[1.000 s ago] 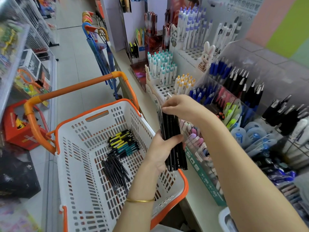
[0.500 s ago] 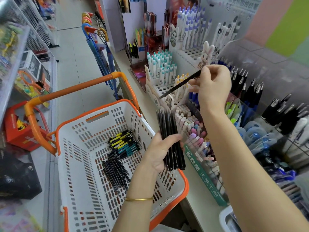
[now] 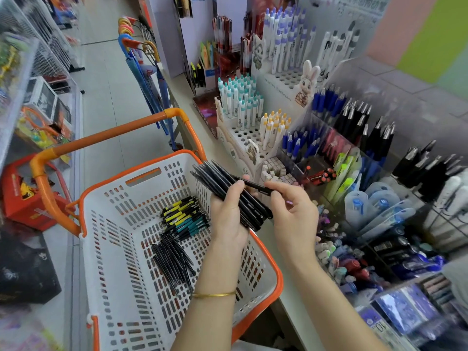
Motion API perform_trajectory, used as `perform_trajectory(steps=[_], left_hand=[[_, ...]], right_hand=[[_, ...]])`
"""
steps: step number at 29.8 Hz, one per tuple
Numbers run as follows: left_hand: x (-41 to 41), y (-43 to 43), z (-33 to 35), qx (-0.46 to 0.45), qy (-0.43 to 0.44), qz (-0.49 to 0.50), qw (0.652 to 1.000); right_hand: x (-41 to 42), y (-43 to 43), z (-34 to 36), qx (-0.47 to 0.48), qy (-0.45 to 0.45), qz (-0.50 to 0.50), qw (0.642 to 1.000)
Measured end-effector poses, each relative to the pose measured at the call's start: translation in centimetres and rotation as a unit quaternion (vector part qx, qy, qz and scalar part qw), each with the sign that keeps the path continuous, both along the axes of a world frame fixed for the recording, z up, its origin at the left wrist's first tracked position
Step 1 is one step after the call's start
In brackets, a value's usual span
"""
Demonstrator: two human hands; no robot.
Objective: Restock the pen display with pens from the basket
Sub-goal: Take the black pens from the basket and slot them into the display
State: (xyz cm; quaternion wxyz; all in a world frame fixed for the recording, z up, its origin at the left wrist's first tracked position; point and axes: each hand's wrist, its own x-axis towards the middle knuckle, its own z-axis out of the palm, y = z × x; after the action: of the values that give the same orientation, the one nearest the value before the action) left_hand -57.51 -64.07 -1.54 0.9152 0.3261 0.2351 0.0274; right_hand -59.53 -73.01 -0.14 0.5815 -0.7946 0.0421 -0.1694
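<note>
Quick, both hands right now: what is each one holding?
Left hand: grips the pen bundle.
Right hand: pinches a single pen at the bundle.

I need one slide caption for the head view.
Left hand grips black pens above the basket; right hand pinches a single pen.

A pale tiled floor runs down the aisle between a wire-mesh shelf on the left and a long cream counter on the right. The wall behind is painted pink and green.
</note>
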Motion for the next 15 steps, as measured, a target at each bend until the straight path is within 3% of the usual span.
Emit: perform_trajectory(steps=[4, 6, 8, 11, 13, 15], left_hand=[[0.1, 0.2, 0.5, 0.033, -0.008, 0.039, 0.999], [0.2, 0.2, 0.8, 0.103, -0.001, 0.058, 0.993], [0.0, 0.0, 0.9, 0.222, -0.011, 0.067, 0.973], [-0.9, -0.8, 1.3, 0.39, -0.072, 0.04, 0.917], [-1.5, -1.2, 1.7, 0.439, -0.116, 0.015, 0.891], [-1.7, -1.2, 1.8, 0.471, -0.154, -0.018, 0.868]], right_hand=[[-0.3, 0.6, -0.5, 0.052, 0.051, 0.043, 0.996], [-0.2, 0.8, -1.0, 0.207, 0.122, 0.039, 0.97], [0.1, 1.2, -1.1, 0.422, 0.227, 0.048, 0.877], [0.5, 1.5, -0.3, 0.605, 0.287, 0.107, 0.735], [0.9, 1.9, 0.4, 0.663, 0.273, 0.11, 0.688], [1.2, 2.4, 0.8, 0.689, 0.25, 0.106, 0.673]])
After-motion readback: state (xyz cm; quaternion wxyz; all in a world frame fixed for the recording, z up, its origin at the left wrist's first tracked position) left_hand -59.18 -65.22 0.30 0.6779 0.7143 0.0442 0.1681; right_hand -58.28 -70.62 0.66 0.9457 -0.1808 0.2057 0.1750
